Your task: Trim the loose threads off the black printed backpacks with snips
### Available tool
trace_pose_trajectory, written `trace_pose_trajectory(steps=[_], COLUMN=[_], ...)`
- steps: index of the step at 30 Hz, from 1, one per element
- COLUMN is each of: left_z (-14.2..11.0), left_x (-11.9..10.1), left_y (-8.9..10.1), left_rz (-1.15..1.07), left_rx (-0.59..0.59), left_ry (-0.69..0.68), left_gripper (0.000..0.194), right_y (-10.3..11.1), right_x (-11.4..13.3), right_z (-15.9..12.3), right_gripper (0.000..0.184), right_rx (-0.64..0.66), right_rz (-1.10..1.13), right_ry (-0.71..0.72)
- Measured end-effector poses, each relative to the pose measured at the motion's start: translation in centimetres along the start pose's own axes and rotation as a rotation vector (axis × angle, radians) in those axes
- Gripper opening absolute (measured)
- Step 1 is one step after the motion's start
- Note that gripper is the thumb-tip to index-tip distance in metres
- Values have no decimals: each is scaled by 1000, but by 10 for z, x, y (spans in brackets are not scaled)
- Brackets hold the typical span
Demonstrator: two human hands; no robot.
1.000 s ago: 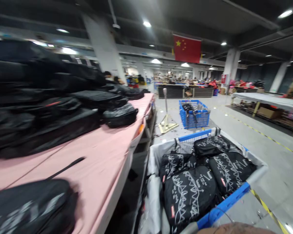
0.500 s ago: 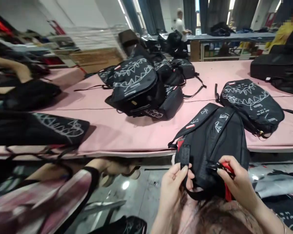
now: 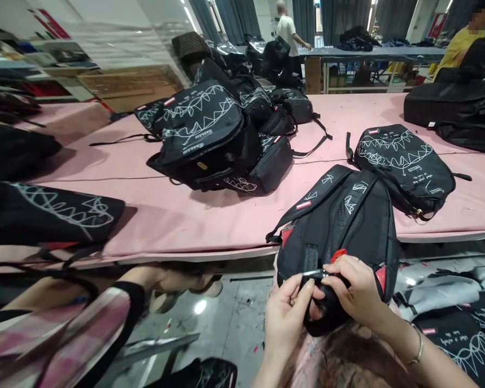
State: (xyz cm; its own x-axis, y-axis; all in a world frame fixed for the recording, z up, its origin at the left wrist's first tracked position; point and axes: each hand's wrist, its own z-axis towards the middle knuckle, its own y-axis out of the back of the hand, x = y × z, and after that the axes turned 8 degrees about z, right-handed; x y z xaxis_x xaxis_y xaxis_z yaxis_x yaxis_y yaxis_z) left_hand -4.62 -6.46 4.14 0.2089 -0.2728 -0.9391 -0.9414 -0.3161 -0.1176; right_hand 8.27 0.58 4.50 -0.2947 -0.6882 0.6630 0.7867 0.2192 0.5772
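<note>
A black backpack [image 3: 347, 221] with white zigzag print and red tabs lies back-up, half over the front edge of the pink table [image 3: 178, 221], its straps facing me. My left hand [image 3: 285, 315] pinches a strap end at the pack's lower left. My right hand [image 3: 358, 291] is closed on a small black strap buckle right beside it, fingertips nearly meeting the left ones. Both hands sit at the pack's bottom edge, above my lap.
More black backpacks lie on the table: a pile [image 3: 210, 134] at centre, one [image 3: 404, 161] at right, one [image 3: 52, 213] at left. A co-worker's arm in a pink-striped sleeve [image 3: 84, 328] reaches in at lower left. People stand at far tables.
The view swung from a trolley of backpacks to this table. Since half a second ago my right hand moved left toward my left hand, bringing the buckle to the strap end.
</note>
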Motion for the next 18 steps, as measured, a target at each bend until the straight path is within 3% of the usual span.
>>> trace_pose_trajectory(steps=[6,11,13,15,18], left_z=[1,1,1,1,3], left_x=[-1,2,2,2,5], left_y=[-2,-8,-9,-10,-14], left_rz=[-2,-12,-170,-460,-848], left_rx=[-52,25,46,145,454], left_ry=[-14,-21,45,156,259], left_gripper=[29,29,24,21,12], right_y=[1,4,5,7,8], right_x=[-7,-7,-9,-13,-18], right_z=[-6,-4,-4,-4,-2], right_gripper=[8,8,10,13,30], right_rx=[-90,-31,-59,-120,-112], right_rz=[149,82,151,346,721], right_ry=[-226,-96,-149,-342,-581])
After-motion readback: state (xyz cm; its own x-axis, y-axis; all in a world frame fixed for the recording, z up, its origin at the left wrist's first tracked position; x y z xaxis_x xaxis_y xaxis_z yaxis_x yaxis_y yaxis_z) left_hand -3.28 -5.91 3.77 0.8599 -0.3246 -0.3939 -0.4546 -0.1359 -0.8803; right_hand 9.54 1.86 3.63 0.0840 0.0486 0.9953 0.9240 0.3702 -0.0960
